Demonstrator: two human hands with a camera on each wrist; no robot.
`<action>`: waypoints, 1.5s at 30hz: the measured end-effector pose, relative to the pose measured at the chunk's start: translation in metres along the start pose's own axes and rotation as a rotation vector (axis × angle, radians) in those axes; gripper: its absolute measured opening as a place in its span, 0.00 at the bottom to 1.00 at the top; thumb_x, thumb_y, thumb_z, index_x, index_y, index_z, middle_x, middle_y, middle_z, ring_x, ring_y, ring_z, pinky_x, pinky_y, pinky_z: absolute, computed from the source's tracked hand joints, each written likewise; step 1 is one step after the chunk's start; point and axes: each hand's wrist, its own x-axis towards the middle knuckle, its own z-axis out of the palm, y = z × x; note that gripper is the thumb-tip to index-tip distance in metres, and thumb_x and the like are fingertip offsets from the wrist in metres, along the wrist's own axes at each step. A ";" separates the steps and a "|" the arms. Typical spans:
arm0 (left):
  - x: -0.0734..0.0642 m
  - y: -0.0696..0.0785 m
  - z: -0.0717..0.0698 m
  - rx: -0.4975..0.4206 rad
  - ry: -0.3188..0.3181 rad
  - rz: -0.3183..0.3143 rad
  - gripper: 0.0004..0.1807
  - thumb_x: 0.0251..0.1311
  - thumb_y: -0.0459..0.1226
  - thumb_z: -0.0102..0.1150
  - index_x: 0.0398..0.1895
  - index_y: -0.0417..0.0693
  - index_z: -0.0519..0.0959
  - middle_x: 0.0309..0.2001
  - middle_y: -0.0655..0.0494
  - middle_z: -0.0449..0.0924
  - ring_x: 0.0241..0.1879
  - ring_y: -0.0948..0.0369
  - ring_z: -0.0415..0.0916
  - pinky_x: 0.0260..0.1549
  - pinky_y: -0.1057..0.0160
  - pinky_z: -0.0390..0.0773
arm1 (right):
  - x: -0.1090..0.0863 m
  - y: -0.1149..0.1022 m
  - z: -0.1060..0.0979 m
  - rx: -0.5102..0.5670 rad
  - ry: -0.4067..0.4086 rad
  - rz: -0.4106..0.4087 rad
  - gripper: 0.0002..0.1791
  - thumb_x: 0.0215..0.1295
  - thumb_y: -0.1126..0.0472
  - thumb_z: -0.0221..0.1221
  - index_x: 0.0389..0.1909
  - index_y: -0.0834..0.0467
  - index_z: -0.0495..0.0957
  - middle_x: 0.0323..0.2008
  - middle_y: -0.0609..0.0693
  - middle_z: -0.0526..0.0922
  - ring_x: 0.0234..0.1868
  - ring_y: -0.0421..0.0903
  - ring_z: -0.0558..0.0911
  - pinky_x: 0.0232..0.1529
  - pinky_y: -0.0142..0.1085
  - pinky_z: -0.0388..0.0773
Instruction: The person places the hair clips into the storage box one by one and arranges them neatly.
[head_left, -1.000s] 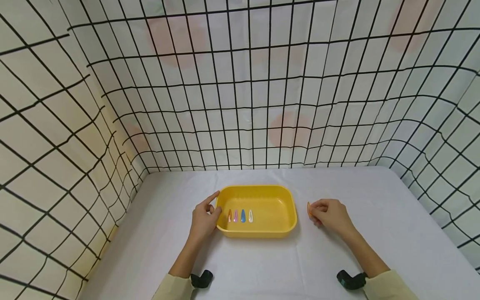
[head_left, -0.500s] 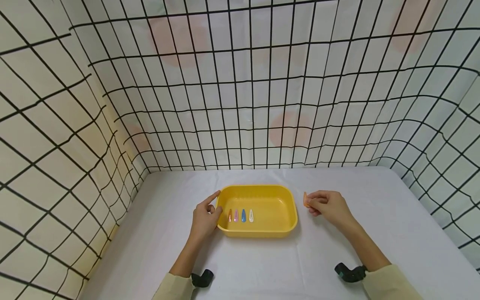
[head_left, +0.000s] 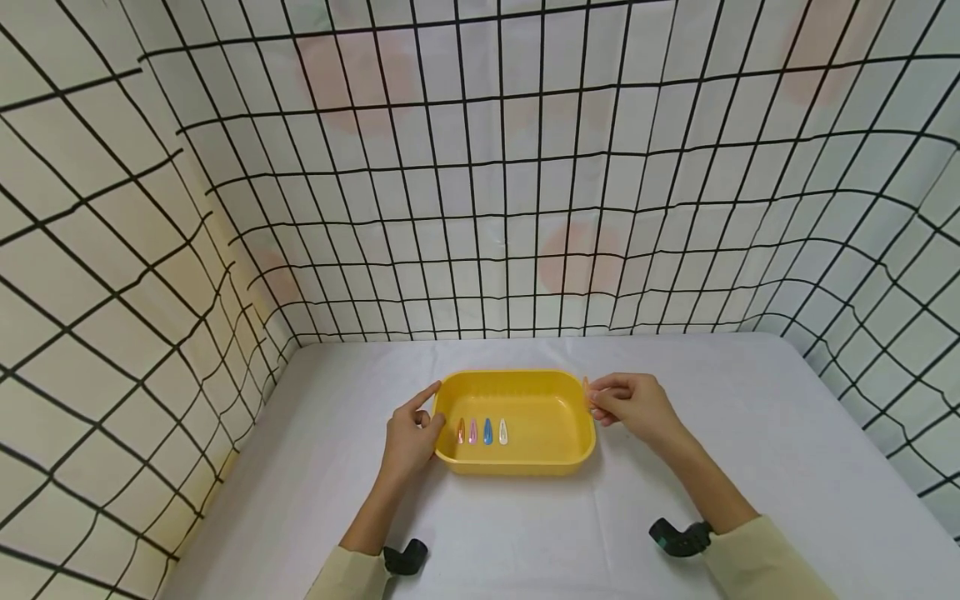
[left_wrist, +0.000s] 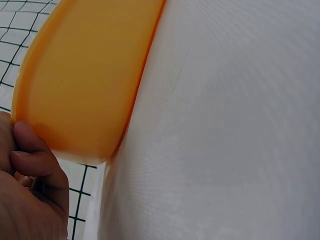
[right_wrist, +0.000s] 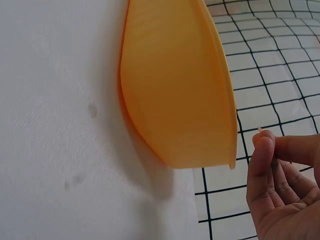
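Note:
A yellow tray (head_left: 555,468) stands on the white cloth in the head view. Inside it, to the left, an orange hair clip (head_left: 461,431), a pink hair clip (head_left: 472,431), a blue hair clip (head_left: 487,431) and a white hair clip (head_left: 503,432) lie side by side in a row. My left hand (head_left: 408,437) grips the tray's left edge, thumb at the rim. At the right rim, my right hand (head_left: 628,404) pinches another orange hair clip (head_left: 587,390) between thumb and fingers. Only that clip's tip shows in the right wrist view, above the fingertips (right_wrist: 265,142).
White cloth (head_left: 517,533) covers the table around the tray. A black wire grid (head_left: 495,221) backed by white sheeting encloses the back and both sides. Dark wrist cameras (head_left: 405,557) sit on both wrists.
My right hand has moved left and away from me, carrying the orange hair clip from beside the tray to its right rim. The left hand and tray stay in place.

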 end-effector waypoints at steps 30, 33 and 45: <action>0.000 -0.001 0.001 -0.006 0.002 0.007 0.31 0.62 0.34 0.60 0.69 0.66 0.77 0.14 0.59 0.64 0.08 0.62 0.61 0.10 0.69 0.67 | 0.008 -0.021 0.059 0.086 -0.113 -0.023 0.11 0.69 0.67 0.63 0.47 0.69 0.83 0.40 0.67 0.88 0.33 0.58 0.89 0.39 0.47 0.88; 0.000 -0.002 0.001 -0.006 0.005 0.006 0.31 0.62 0.34 0.60 0.69 0.67 0.77 0.14 0.59 0.64 0.08 0.62 0.61 0.09 0.69 0.67 | 0.010 -0.022 0.068 0.064 -0.106 -0.015 0.10 0.68 0.67 0.64 0.47 0.68 0.83 0.38 0.65 0.89 0.31 0.55 0.89 0.38 0.46 0.88; 0.001 -0.001 0.001 -0.004 -0.002 -0.012 0.31 0.62 0.35 0.60 0.69 0.68 0.76 0.14 0.58 0.64 0.08 0.61 0.61 0.11 0.69 0.69 | 0.019 -0.022 0.094 -0.007 -0.116 0.062 0.05 0.65 0.69 0.65 0.40 0.66 0.84 0.29 0.58 0.89 0.25 0.50 0.88 0.32 0.41 0.88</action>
